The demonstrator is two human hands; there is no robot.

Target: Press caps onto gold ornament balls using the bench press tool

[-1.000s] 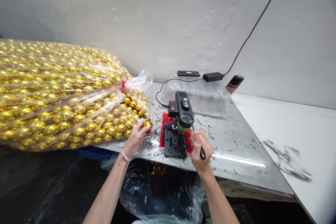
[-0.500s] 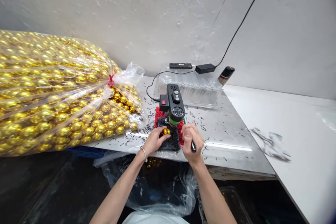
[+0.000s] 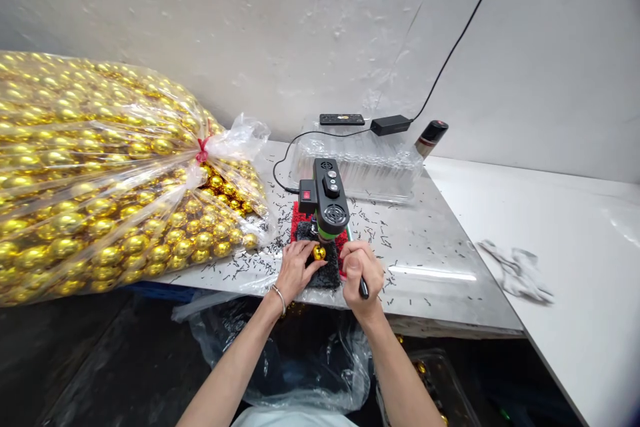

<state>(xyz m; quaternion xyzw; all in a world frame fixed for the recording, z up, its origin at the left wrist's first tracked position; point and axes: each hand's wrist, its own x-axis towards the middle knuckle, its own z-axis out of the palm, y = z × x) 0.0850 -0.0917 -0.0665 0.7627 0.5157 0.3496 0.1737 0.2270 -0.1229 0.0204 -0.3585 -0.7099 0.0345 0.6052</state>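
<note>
My left hand point(image 3: 294, 270), with a bracelet at the wrist, pinches a shiny gold ball point(image 3: 319, 252) between thumb and fingers. The ball sits just below the head of a small black machine point(image 3: 331, 195) that looks like a bench drill press, on a dark mat. My right hand point(image 3: 363, 275) is wrapped round the machine's lever, whose black end point(image 3: 364, 289) sticks out below the fist. A red mat point(image 3: 296, 217) shows under the dark one. The tip under the machine's head is hidden.
A big clear bag of gold balls point(image 3: 100, 180) lies at left. Behind the machine are clear plastic trays point(image 3: 360, 170), a black adapter point(image 3: 391, 125) and a can point(image 3: 431, 137). Dark scraps litter the metal table point(image 3: 425, 260); gloves point(image 3: 517, 272) lie at right. An open plastic bag point(image 3: 295, 367) hangs below.
The gold ball has turned in my left fingers; its dark-marked side no longer shows. My right hand remains on the lever. The view has shifted slightly.
</note>
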